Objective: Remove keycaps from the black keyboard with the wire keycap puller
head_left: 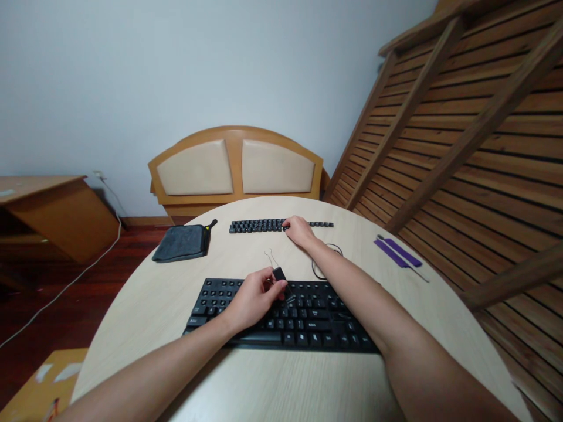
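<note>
My left hand (pixel 251 300) is closed on the black handle of a wire keycap puller (pixel 278 274), above the keyboard. Thin wire prongs stick out at both ends of the handle. The black keyboard (pixel 303 339) lies flat in front of me; at its upper left, keycaps are off and small switches show. Farther back, my right hand (pixel 299 230) reaches to the rows of loose black keycaps (pixel 255 225). Its thumb and fingertips pinch at a keycap (pixel 285 228) in the row, partly covered by the fingers. A single line of keycaps (pixel 321 224) continues to the right.
A dark grey cloth (pixel 182 242) with a black strap lies at the table's left. Purple strips and a thin metal rod (pixel 400 253) lie at the right. A black cable (pixel 315 268) curls behind the keyboard. The round table (pixel 145 305) has a curved edge; wooden slats (pixel 484 146) lean at right.
</note>
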Tool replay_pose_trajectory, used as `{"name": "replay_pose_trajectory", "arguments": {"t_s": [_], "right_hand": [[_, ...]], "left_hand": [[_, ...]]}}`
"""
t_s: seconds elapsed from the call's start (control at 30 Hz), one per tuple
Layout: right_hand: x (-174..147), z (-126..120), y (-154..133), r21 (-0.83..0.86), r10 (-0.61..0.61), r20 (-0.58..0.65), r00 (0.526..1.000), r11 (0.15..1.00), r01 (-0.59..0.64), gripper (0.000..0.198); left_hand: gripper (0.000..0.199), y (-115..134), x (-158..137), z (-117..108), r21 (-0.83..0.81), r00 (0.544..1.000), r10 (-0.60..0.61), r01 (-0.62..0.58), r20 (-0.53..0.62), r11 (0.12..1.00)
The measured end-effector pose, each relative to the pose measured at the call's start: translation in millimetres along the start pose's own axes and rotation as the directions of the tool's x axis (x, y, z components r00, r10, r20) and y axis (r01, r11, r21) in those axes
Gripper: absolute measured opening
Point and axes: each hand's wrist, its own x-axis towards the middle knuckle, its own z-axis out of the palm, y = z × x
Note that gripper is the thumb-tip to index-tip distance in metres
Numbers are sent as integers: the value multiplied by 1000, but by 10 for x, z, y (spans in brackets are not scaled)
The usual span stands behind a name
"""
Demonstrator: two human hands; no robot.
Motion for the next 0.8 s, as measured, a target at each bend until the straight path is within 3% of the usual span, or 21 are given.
{"name": "replay_pose_trajectory", "arguments": {"t_s": [0.43,0.63,0.8], "right_hand": [[-49,-109,-61,-2,-16,-3,1000,1000,16,31],[-189,-549,-141,0,-87,34,996,996,87,26],[-725,-972,-183,92,-256,138,957,965,245,25]], "left_hand": [[22,-40,12,6,15,1000,-1,1,-10,1000],[21,-4,10,1,-29,1000,7,-7,11,1000],[22,52,-5,1,-15,999,28,-28,30,1000]]}}
